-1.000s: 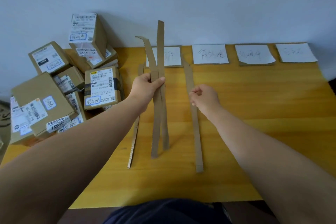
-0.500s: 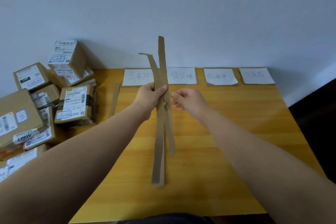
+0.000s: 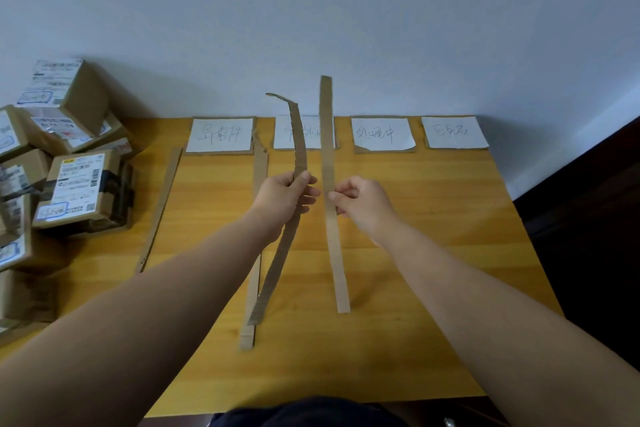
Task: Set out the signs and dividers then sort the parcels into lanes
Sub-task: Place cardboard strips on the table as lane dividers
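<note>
Several white paper signs lie in a row along the table's far edge, the leftmost sign (image 3: 219, 134) and the rightmost sign (image 3: 453, 132) among them. My left hand (image 3: 282, 199) grips a curved cardboard divider strip (image 3: 280, 253) held upright above the table. My right hand (image 3: 362, 204) pinches a straight cardboard strip (image 3: 333, 218), also raised. Two more strips lie flat: one (image 3: 258, 166) between the first two signs, one (image 3: 160, 208) at the left beside the parcels. Labelled cardboard parcels (image 3: 81, 189) are heaped at the table's left end.
The wooden table (image 3: 433, 236) stands against a white wall. Its right edge drops to a dark floor (image 3: 588, 218). The parcel pile overhangs the table's left side. My dark clothing shows at the near edge.
My right hand has taken one strip out of the bundle that my left hand held. The two strips are now apart, one in each hand. The view has shifted to the right.
</note>
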Available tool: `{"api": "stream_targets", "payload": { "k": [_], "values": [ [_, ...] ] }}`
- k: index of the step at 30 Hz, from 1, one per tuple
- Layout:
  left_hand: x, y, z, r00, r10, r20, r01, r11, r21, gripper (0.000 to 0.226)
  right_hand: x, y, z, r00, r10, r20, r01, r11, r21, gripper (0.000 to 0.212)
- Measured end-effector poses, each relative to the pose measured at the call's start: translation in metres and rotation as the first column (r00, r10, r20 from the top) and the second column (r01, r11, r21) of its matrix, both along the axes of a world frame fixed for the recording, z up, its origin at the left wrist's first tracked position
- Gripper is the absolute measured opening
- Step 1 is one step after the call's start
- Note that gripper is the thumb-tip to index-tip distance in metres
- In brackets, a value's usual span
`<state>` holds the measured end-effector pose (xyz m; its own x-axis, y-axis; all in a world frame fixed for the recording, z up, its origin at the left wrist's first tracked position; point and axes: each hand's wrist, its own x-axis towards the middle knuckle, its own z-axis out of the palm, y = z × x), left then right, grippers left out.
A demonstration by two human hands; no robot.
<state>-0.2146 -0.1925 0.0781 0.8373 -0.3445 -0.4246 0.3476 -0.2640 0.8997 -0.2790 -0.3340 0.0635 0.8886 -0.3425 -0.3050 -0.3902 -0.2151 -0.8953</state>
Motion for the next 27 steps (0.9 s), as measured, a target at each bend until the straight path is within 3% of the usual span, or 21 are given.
{"api": "stream_targets", "payload": {
  "k": [5, 10, 14, 18, 27],
  "values": [
    [0.006, 0.001, -0.020, 1.000, -0.023, -0.009, 0.024, 0.987, 0.158, 0.033, -0.002, -0.019, -0.030, 0.983, -0.156, -0.096, 0.157, 0.988, 0.008, 0.002],
    [0.014, -0.001, -0.036, 1.000, 0.008, 0.000, -0.008, 0.985, 0.169, 0.020, 0.001, -0.032, -0.051, 0.956, -0.214, -0.202, 0.212, 0.977, -0.031, 0.016],
    [0.018, -0.002, -0.042, 0.999, 0.046, -0.013, -0.044, 0.986, 0.161, 0.016, 0.010, -0.037, -0.069, 0.941, -0.210, -0.266, 0.189, 0.977, -0.102, 0.006],
    [0.026, -0.004, -0.048, 0.996, 0.055, -0.064, -0.041, 0.978, 0.203, 0.023, 0.019, -0.036, -0.079, 0.932, -0.179, -0.314, 0.144, 0.981, -0.134, 0.012],
    [0.037, 0.004, -0.053, 0.992, 0.079, -0.102, -0.062, 0.985, 0.163, 0.017, 0.034, -0.036, -0.087, 0.909, -0.151, -0.389, 0.049, 0.965, -0.259, 0.022]
  ]
}}
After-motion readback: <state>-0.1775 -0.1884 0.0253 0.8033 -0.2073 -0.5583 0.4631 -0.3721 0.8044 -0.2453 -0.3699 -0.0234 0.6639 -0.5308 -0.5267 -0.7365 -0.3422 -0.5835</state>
